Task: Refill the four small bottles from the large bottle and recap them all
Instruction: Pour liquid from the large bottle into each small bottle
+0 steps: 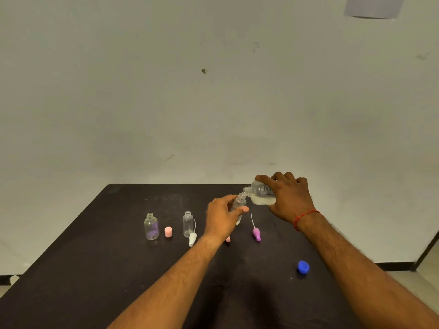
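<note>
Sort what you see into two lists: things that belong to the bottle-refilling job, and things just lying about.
Belongs: large bottle in the right hand; held small bottle in the left hand; leftmost small bottle; second small bottle; pink cap; white spray top; purple spray top; blue cap.
Just there: paper on the wall; red wrist thread.

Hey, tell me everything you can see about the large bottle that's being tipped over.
The large bottle is clear and plastic-looking, with a printed label and no cap. It is tipped almost level above the black table. Its neck points left at the mouth of a small bottle held by the left hand; whether the mouths touch is unclear. Pale liquid pools along its lower side. The right hand grips its body from above.
</note>
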{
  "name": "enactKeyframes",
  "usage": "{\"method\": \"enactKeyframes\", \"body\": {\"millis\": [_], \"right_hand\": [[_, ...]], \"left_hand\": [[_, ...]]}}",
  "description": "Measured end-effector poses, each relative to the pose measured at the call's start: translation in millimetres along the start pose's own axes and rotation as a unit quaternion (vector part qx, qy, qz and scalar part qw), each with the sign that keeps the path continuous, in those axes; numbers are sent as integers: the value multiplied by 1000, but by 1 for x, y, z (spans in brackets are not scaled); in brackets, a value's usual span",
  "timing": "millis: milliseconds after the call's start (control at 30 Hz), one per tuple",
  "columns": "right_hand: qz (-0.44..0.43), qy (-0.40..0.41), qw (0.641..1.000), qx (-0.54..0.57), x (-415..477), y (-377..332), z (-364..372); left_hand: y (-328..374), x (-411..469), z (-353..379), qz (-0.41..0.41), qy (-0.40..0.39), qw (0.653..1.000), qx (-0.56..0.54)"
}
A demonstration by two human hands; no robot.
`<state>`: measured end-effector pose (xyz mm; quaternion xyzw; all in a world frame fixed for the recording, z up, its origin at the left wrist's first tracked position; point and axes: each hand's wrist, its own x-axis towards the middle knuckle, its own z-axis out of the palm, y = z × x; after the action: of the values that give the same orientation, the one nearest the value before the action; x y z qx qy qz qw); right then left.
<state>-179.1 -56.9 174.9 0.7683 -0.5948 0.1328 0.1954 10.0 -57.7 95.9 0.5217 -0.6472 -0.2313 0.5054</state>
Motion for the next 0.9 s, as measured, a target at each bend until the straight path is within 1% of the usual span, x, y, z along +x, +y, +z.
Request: {"method": "enactKeyframes", "body": {"millis": [900], "right_hand": [[3,-4,1000,7,-2,7,6]], "left_hand": [[0,0,5,-3,-8,1000,-5]]}}
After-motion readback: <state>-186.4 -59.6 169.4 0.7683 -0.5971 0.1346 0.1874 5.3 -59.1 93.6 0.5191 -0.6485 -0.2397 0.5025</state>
